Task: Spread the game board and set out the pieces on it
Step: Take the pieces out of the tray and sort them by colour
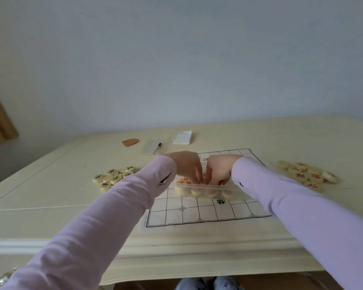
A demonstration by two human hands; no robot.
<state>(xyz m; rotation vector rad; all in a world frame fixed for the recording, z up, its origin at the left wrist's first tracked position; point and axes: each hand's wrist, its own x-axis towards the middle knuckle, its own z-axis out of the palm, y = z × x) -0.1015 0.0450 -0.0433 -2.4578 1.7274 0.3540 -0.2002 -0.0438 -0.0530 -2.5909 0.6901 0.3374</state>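
A white gridded game board [205, 214] lies spread flat on the cream table [50, 222]. On its middle stands a clear plastic box [208, 188] with round cream pieces inside. My left hand [189, 165] and my right hand [219, 169] both reach down into the box, fingertips among the pieces; whether either pinches a piece is hidden. A heap of black-lettered pieces [115, 176] lies left of the board. A heap of red-lettered pieces [307, 174] lies to its right.
At the back of the table lie a small spiral notepad [182, 138], a pen [157, 147] on a pale card, and a brown wedge-shaped object [130, 142]. The table's front edge runs just below the board. A wall rises behind.
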